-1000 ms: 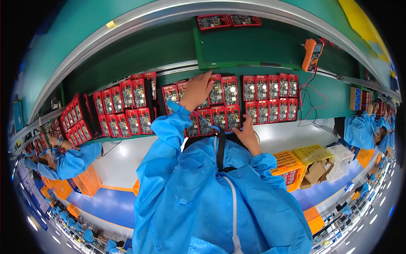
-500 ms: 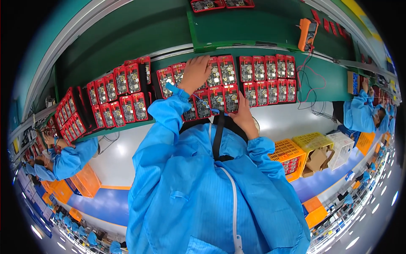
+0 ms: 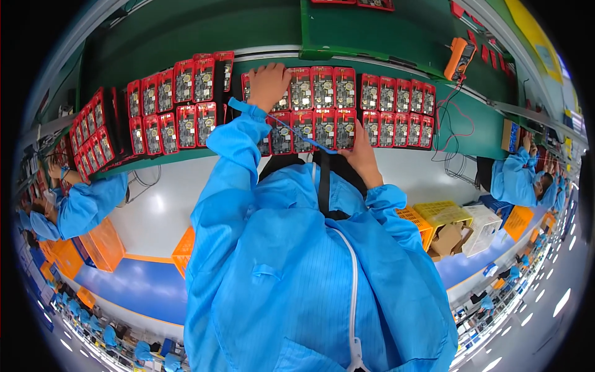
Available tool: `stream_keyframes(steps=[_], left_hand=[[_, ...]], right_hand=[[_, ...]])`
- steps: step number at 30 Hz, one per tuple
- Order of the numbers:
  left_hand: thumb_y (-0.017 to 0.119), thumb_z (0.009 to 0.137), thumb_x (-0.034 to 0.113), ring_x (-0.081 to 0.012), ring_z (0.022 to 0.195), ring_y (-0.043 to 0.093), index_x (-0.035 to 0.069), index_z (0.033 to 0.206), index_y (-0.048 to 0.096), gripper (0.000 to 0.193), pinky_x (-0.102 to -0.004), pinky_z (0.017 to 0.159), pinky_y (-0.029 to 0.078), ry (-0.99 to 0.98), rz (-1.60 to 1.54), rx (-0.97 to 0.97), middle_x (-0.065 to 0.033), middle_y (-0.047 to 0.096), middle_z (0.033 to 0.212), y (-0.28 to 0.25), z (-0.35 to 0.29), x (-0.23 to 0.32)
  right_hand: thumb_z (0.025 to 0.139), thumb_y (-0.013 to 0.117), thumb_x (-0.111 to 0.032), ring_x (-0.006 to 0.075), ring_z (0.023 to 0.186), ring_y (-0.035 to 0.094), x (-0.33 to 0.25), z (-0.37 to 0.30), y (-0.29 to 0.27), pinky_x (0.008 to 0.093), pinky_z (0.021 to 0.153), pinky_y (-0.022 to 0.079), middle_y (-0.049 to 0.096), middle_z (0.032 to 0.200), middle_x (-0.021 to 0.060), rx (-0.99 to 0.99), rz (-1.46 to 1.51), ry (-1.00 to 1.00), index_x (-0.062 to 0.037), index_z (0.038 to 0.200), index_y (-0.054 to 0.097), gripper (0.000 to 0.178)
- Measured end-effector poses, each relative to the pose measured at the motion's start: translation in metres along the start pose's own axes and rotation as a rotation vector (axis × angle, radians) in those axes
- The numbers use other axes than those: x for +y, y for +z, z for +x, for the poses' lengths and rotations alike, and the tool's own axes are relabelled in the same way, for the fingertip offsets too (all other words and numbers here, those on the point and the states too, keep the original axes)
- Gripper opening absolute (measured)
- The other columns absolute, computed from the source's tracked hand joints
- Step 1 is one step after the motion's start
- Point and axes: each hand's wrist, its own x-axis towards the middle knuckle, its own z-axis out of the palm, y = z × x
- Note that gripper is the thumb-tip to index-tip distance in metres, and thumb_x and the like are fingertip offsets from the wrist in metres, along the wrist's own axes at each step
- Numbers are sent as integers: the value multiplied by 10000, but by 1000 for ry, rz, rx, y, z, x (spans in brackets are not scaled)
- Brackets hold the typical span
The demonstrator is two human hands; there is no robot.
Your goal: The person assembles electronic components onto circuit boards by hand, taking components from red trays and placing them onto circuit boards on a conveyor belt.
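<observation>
In front of me lies a two-row block of red-framed circuit boards [image 3: 323,93]. My left hand [image 3: 269,85] rests over the far row near the block's left end, its fingers stretched toward the far edge and covering part of the boards there. At the near right corner, my right hand [image 3: 363,159] touches the block, fingers straight along the side and thumb apart at the near edge. A blue wrist strap [image 3: 250,108] circles my left wrist, and its blue cord [image 3: 310,141] crosses the near row toward my right thumb.
Similar board blocks stand to the left [image 3: 167,133] and right [image 3: 396,119]. An orange multimeter [image 3: 460,59] with red and black leads sits at the back right. Behind me are a yellow crate [image 3: 441,214] and an orange crate [image 3: 102,242]. Co-workers sit on both sides.
My left hand has shifted left along the far row, uncovering more boards on its right. My right hand stays at the near right corner. The whole view has shifted slightly.
</observation>
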Motion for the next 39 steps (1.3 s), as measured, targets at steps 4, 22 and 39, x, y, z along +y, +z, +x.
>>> stream_keyframes(steps=[4,22,39], left_hand=[[467,936,376,-358,1154,523,87,1183,592,400,-627,984,311,43,-21,-91,-116,604,1197,4,-11,-15],[547,892,204,-341,1378,292,108,1404,400,541,-631,1057,204,-333,-106,-83,-70,353,1493,-59,-189,2],[761,682,71,-417,1301,356,114,1482,256,948,-500,982,387,-392,-344,-56,-201,316,1450,-45,-203,2]], right_hand=[[637,852,-107,445,1239,440,-13,4,-5,451,985,442,372,1382,245,-126,43,160,-56,1471,214,1052],[849,560,-141,350,925,533,-44,121,-19,430,808,453,542,1287,97,272,-417,-346,-83,1292,533,447],[781,564,-81,337,1032,519,-127,145,49,473,847,457,552,1200,86,141,-136,-667,-80,1199,581,418]])
